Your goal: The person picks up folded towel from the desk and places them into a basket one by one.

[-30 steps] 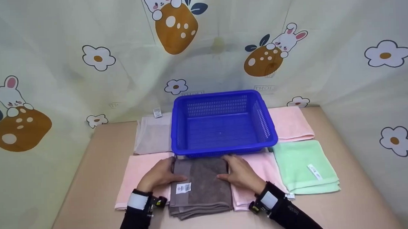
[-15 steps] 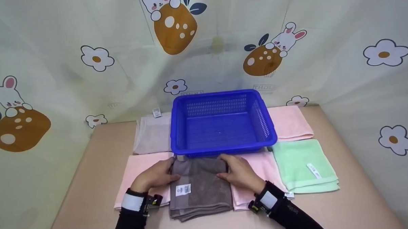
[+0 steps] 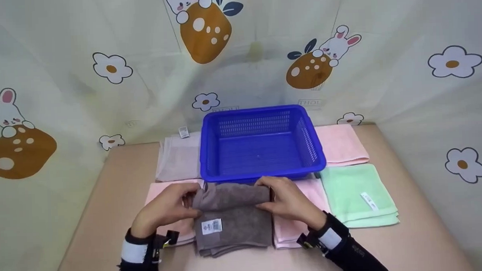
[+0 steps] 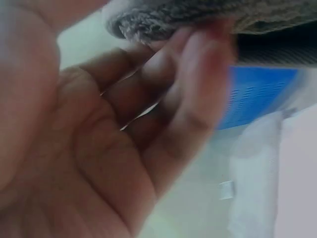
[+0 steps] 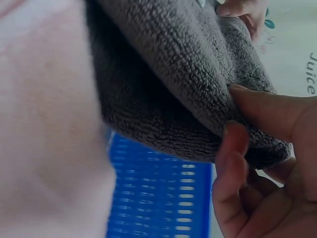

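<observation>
A dark grey-brown towel with a white label lies folded in front of the blue basket. Its far edge is lifted and curled over toward the person. My left hand grips the left end of that raised fold, thumb in front and fingers behind. At the right end, my right hand pinches the fold between thumb and fingers. In the right wrist view the towel's terry layers part beside the fingertips. The left wrist view shows the towel's rolled edge above the fingers.
Pink towels lie on both sides of the grey-brown one, left and right. A green towel and another pink towel lie farther right. A pale grey towel sits left of the basket. A printed curtain hangs behind the table.
The towel's far edge, flat earlier, has been raised and folded toward the person. Both hands have taken hold of it; the left hand has shifted slightly left.
</observation>
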Available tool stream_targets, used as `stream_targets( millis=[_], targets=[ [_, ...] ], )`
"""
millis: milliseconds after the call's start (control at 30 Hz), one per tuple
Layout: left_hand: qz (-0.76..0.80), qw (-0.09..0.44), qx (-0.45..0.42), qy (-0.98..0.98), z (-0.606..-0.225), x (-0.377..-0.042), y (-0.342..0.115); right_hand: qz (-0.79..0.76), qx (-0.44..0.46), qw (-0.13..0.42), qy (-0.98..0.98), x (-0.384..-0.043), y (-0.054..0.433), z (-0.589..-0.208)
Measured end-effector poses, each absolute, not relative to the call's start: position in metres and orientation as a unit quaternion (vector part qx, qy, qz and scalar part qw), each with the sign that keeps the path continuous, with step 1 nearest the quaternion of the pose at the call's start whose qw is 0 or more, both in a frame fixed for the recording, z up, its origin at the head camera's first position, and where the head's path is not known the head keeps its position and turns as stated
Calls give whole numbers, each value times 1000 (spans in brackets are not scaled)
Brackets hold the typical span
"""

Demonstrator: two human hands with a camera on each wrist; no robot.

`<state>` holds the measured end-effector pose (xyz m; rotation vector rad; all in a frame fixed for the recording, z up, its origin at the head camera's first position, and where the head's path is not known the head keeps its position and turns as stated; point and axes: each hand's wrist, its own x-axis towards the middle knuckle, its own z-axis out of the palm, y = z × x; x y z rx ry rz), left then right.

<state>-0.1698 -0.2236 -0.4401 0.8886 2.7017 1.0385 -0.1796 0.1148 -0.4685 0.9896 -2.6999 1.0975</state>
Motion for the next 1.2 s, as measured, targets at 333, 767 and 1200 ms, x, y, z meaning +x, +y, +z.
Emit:
stream_targets(
  millis=[333,767,1200],
  targets=[
    [414,34,317,853,-427,-161,-223,383,332,93,-857,-173,120,-449],
    [553,-12,250,795,-428,-162,-214,469,305,82,-825,-183,121,-440],
    [530,-261,228,774,-425,-188,-176,496,298,125,-806,-220,122,-405]
  ],
)
